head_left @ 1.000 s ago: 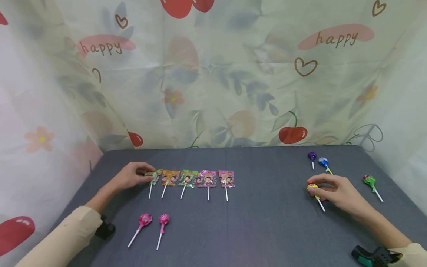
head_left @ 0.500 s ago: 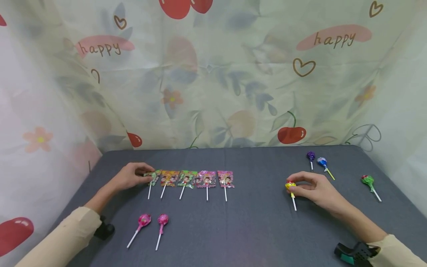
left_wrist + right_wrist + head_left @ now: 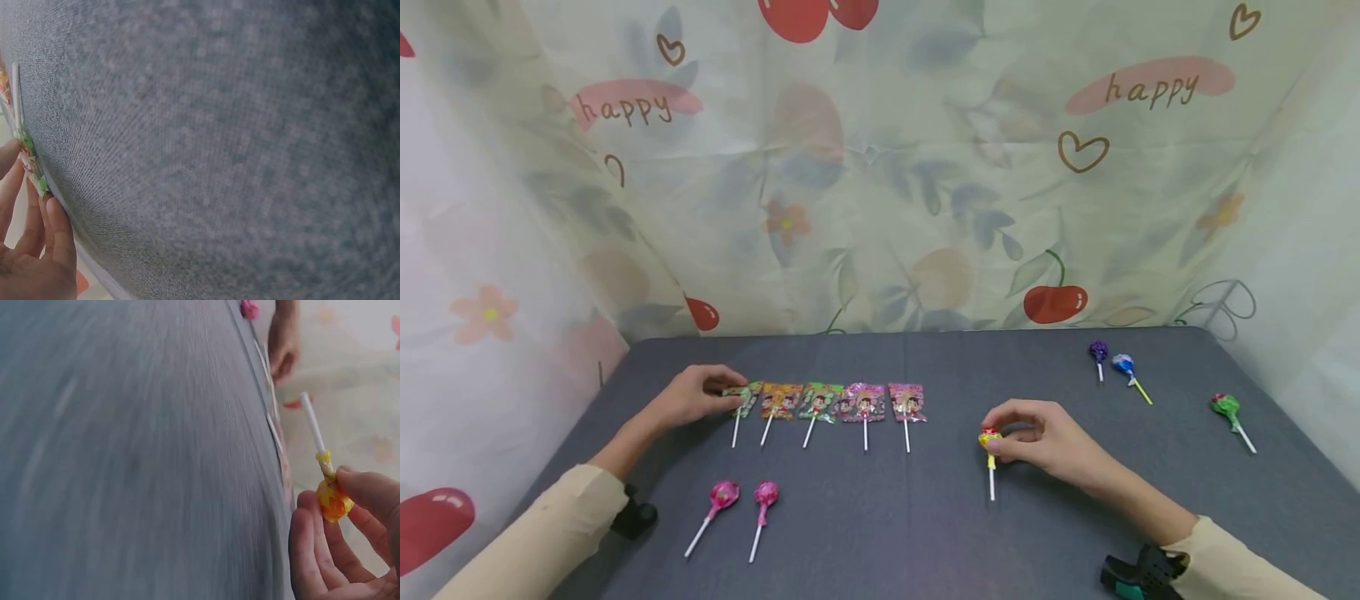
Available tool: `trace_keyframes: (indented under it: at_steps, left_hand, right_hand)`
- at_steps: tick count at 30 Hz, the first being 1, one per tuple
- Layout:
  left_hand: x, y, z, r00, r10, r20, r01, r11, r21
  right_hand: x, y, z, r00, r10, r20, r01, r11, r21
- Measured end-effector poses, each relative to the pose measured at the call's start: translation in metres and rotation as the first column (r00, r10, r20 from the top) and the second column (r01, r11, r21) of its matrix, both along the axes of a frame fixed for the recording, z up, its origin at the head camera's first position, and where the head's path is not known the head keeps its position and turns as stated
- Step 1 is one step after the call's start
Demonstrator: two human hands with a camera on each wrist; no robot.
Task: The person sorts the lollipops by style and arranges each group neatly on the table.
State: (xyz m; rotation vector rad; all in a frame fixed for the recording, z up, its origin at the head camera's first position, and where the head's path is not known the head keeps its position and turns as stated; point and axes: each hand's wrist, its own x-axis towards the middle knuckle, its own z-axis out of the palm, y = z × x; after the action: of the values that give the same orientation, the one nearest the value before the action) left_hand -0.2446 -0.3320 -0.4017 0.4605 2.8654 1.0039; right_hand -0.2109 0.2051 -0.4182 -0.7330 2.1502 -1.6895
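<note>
My right hand (image 3: 1045, 437) pinches a yellow-wrapped lollipop (image 3: 990, 440) by its round head between thumb and fingers. Its white stick points toward me in the head view; the right wrist view shows the same yellow lollipop (image 3: 334, 499) close up. At the left end of a row of flat-wrapped lollipops, my left hand (image 3: 700, 393) holds the edge of a green flat-wrapped lollipop (image 3: 748, 400), its wrapper partly covered by the fingers. To its right lie an orange one (image 3: 781, 401), a green one (image 3: 821, 402) and two pink ones, the last pink lollipop (image 3: 907, 403) at the row's right end.
Two pink round lollipops, one of them this pink lollipop (image 3: 766, 493), lie nearer me on the grey tablecloth (image 3: 880, 533). At the right are a purple lollipop (image 3: 1098, 351), a blue lollipop (image 3: 1124, 364) and a green-and-red lollipop (image 3: 1227, 407). A patterned curtain (image 3: 880, 192) hangs behind.
My right hand has carried the yellow lollipop leftward from beside the blue one toward the row, and its stick has swung to nearly straight. The left hand has stayed in place.
</note>
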Motion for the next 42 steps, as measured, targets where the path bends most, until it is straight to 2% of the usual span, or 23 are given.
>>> trace_keyframes:
  at_steps: [10, 14, 18, 27, 31, 36, 42]
  left_hand:
    - [0.001, 0.001, 0.002, 1.000, 0.009, 0.011, -0.009, 1.000, -0.003]
    - [0.001, 0.001, 0.003, 1.000, 0.007, 0.009, -0.007, 1.000, -0.004]
    - [0.001, 0.000, 0.003, 1.000, -0.003, 0.004, 0.003, 1.000, -0.002]
    - [0.001, 0.000, 0.002, 1.000, 0.003, 0.006, -0.003, 1.000, -0.002]
    - [0.001, 0.000, 0.003, 1.000, 0.011, 0.005, -0.010, 1.000, -0.006]
    - [0.001, 0.000, 0.002, 1.000, 0.010, 0.006, -0.010, 1.000, -0.006]
    - [0.002, 0.001, 0.001, 1.000, 0.008, 0.001, -0.008, 1.000, 0.000]
  right_hand:
    - [0.007, -0.061, 0.000, 0.986, 0.165, -0.014, -0.165, 0.983, -0.075]
    - [0.008, -0.083, 0.001, 0.979, 0.201, -0.010, -0.202, 0.975, -0.088]
    - [0.009, -0.105, 0.001, 0.975, 0.222, -0.008, -0.222, 0.970, -0.099]
    - [0.011, -0.152, -0.002, 0.962, 0.262, -0.077, -0.267, 0.961, -0.070]
    - [0.014, -0.173, -0.003, 0.955, 0.288, -0.068, -0.292, 0.954, -0.066]
    - [0.016, -0.196, -0.004, 0.954, 0.292, -0.059, -0.294, 0.955, -0.028]
    - [0.016, -0.212, -0.004, 0.951, 0.292, -0.100, -0.291, 0.956, 0.030]
